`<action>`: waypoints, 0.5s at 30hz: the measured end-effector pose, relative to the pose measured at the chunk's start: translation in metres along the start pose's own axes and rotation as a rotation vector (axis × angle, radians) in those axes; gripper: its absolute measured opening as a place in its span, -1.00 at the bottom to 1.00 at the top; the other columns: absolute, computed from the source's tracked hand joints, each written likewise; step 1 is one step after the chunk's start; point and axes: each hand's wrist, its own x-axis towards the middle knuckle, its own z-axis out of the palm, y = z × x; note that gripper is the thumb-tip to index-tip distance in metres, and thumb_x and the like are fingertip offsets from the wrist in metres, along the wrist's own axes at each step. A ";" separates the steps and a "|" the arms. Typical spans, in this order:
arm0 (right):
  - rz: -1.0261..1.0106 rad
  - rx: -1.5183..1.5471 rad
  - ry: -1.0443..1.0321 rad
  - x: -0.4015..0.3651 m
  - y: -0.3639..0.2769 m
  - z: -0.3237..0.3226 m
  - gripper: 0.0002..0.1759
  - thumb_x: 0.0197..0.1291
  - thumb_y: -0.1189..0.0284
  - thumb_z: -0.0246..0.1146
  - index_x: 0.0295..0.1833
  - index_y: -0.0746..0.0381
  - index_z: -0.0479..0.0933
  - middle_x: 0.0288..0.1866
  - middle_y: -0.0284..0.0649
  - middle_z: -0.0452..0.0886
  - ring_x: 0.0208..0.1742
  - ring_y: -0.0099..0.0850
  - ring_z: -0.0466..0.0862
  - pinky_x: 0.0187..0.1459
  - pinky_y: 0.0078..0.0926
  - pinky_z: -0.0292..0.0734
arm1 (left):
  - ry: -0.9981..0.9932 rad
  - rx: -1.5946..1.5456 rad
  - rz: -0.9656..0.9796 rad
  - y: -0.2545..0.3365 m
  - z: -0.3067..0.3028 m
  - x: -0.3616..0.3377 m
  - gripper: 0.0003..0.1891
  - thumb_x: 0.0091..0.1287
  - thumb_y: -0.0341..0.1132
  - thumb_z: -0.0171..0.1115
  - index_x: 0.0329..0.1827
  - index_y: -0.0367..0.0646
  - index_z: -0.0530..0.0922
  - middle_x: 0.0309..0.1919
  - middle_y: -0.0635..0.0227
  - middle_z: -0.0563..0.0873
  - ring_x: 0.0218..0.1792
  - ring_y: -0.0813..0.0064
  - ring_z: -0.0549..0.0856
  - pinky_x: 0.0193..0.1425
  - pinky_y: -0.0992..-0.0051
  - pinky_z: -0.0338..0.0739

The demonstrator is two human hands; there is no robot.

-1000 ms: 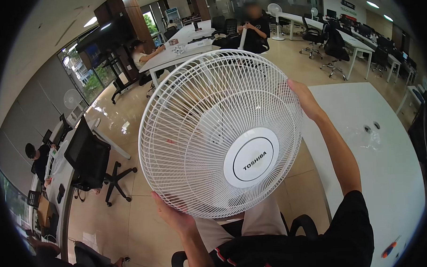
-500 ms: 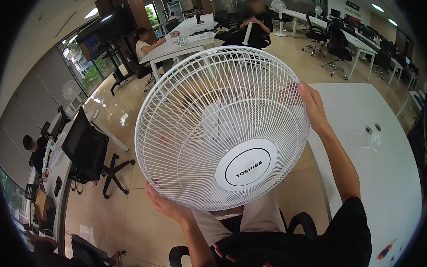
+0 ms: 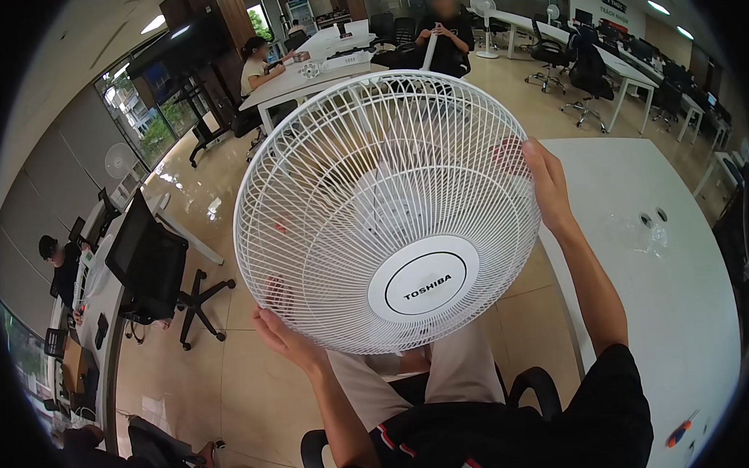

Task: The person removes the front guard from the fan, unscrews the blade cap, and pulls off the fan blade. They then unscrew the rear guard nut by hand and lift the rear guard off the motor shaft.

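Observation:
A round white fan grille (image 3: 308, 228) is held up above my lap, its front turned toward me. On its centre badge (image 3: 424, 279) stands the word TOSHIBA. My left hand (image 3: 289, 340) grips the lower left rim, with fingertips showing through the wires. At the upper right rim, my right hand (image 3: 548, 182) is closed around the edge, thumb on the near side and fingers behind. A paler round part shows dimly through the wires near the middle; I cannot make out what it is.
On my right stands a white table (image 3: 633, 307) with crumpled clear plastic (image 3: 651, 237) and a screwdriver (image 3: 682, 429). To the left is a black office chair (image 3: 148, 258). Seated people are at tables ahead, one person (image 3: 448, 37) holding a white pole (image 3: 431, 50).
The fan grille has shifted slightly up and left and tilted a little, both hands still on its rim. The seated person ahead has moved both hands to the pole's top.

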 end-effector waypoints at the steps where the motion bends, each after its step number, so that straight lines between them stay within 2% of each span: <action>1: -0.003 0.005 0.001 0.000 -0.001 0.002 -0.49 0.56 0.11 0.10 0.19 0.36 0.60 -0.06 -0.31 0.67 -0.04 -0.56 0.56 0.11 -0.52 0.43 | 0.000 0.005 0.008 -0.001 -0.001 0.002 -0.60 0.67 -0.02 -0.05 0.10 -0.25 0.47 -0.04 0.30 0.62 0.00 0.53 0.59 0.20 0.48 0.42; 12: -0.045 -0.022 0.021 -0.001 0.007 -0.004 -0.47 0.58 0.10 0.06 0.17 0.40 0.59 -0.08 -0.29 0.68 -0.04 -0.53 0.57 0.14 -0.51 0.41 | -0.012 0.149 0.063 0.010 -0.002 -0.002 -0.52 0.66 0.04 -0.04 0.15 -0.29 0.45 -0.02 0.28 0.61 0.01 0.51 0.59 0.20 0.45 0.42; 15: -0.038 -0.057 0.020 0.000 0.014 -0.007 -0.46 0.59 0.10 0.05 0.18 0.40 0.59 -0.07 -0.28 0.68 -0.02 -0.53 0.57 0.16 -0.51 0.41 | 0.002 0.123 0.063 0.014 0.005 -0.003 -0.62 0.67 -0.05 -0.07 0.09 -0.23 0.47 -0.07 0.37 0.60 -0.03 0.57 0.57 0.16 0.52 0.44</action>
